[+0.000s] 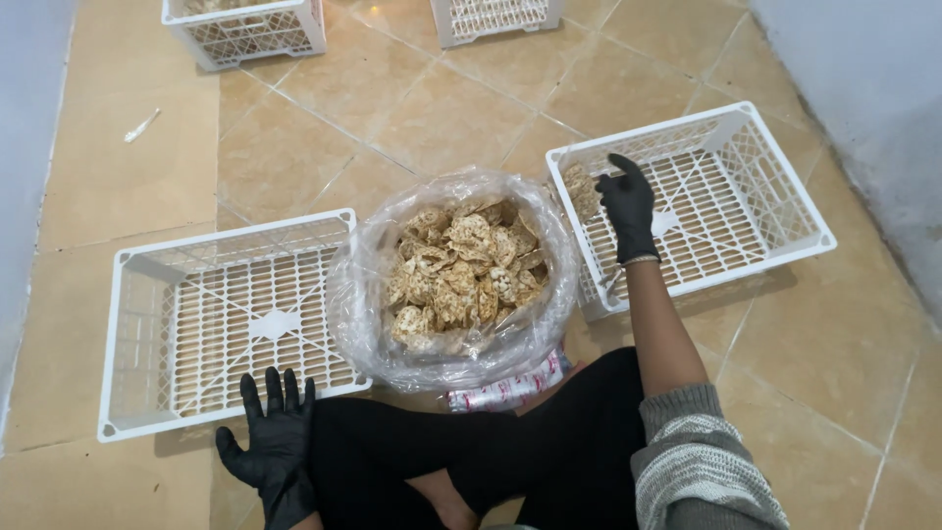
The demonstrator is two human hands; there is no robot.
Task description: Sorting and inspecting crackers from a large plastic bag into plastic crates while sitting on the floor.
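A clear plastic bag (358,294) full of pale brown crackers (461,270) stands on the tiled floor in front of my crossed legs. My right hand (628,206), in a black glove, reaches into the white plastic crate (785,211) on the right and touches a cracker (581,188) lying at the crate's left end. My left hand (273,442), also in a black glove, rests with fingers spread at the near edge of the white crate (128,344) on the left, holding nothing. No crackers show in the left crate.
Two more white crates (250,34) (496,18) stand at the far edge of the floor. A small white scrap (141,125) lies on the tiles at the left. A printed packet (510,390) lies under the bag. Pale walls flank both sides.
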